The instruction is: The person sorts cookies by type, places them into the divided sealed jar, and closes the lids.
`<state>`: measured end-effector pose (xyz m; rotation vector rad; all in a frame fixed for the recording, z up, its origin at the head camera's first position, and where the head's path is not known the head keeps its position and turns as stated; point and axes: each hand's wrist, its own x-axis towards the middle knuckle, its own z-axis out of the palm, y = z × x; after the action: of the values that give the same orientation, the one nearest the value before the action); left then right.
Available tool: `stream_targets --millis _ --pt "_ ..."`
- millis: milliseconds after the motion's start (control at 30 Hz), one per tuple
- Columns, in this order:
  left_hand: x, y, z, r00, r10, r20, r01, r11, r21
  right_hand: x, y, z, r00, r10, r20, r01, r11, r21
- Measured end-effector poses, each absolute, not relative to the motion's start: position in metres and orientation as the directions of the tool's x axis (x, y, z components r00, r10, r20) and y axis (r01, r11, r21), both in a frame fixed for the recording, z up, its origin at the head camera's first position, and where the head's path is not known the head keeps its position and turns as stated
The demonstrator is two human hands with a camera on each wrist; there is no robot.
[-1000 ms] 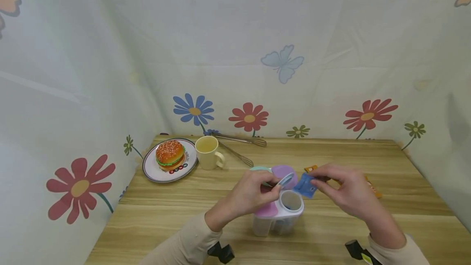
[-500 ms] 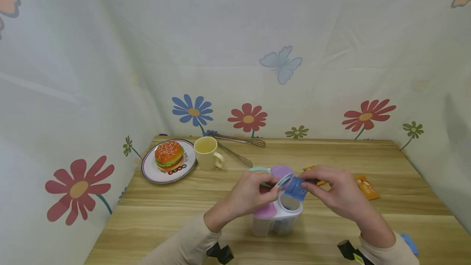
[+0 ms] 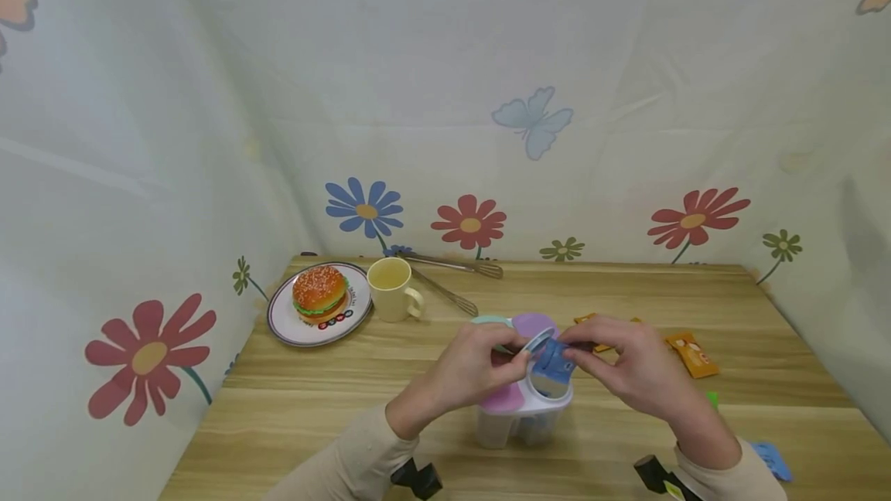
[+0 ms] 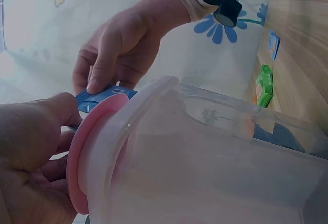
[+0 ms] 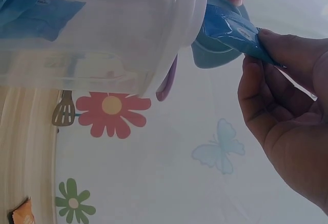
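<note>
A clear storage container with several coloured flip lids stands on the table. My left hand pinches its raised light blue lid beside a round opening. My right hand pinches a small blue packet by one end. The packet's other end is tilted down at the opening, as the right wrist view shows against the light blue lid. Other blue packets lie inside the container. A pink lid is close to my left fingers in the left wrist view.
Orange packets, a green packet and another blue packet lie to the right. At the back left are a plate with a hamburger, a yellow mug and a whisk.
My right hand has moved left and brought the blue packet from beside the container to its opening. My left hand keeps holding the lid up, nearly unmoved.
</note>
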<state>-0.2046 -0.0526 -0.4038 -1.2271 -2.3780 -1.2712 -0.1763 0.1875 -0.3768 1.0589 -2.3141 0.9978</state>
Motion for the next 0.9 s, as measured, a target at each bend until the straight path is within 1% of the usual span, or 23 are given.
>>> stream_targets --millis 100,300,533,800,900 --pt "-0.205 -0.052 -0.404 -0.644 0.582 0.497 0.736 0.292 0.611 -0.177 0.187 -0.377 -0.633 -0.491 0.599 -0.772 0.457 -0.441" --pt "-0.205 -0.053 -0.405 -0.648 0.582 0.492 0.731 0.294 0.616 -0.178 0.187 -0.378 -0.611 -0.508 0.607 -0.79 0.435 -0.432" --pt "-0.205 -0.052 -0.405 -0.643 0.581 0.499 0.737 0.29 0.611 -0.178 0.186 -0.381 -0.623 -0.508 0.595 -0.782 0.428 -0.453" --pt "-0.205 -0.052 -0.405 -0.641 0.582 0.5 0.739 0.291 0.607 -0.179 0.183 -0.388 -0.569 -0.503 0.651 -0.821 0.391 -0.416" --pt "-0.205 -0.053 -0.405 -0.644 0.583 0.496 0.734 0.288 0.615 -0.179 0.183 -0.389 -0.573 -0.504 0.646 -0.818 0.4 -0.414"
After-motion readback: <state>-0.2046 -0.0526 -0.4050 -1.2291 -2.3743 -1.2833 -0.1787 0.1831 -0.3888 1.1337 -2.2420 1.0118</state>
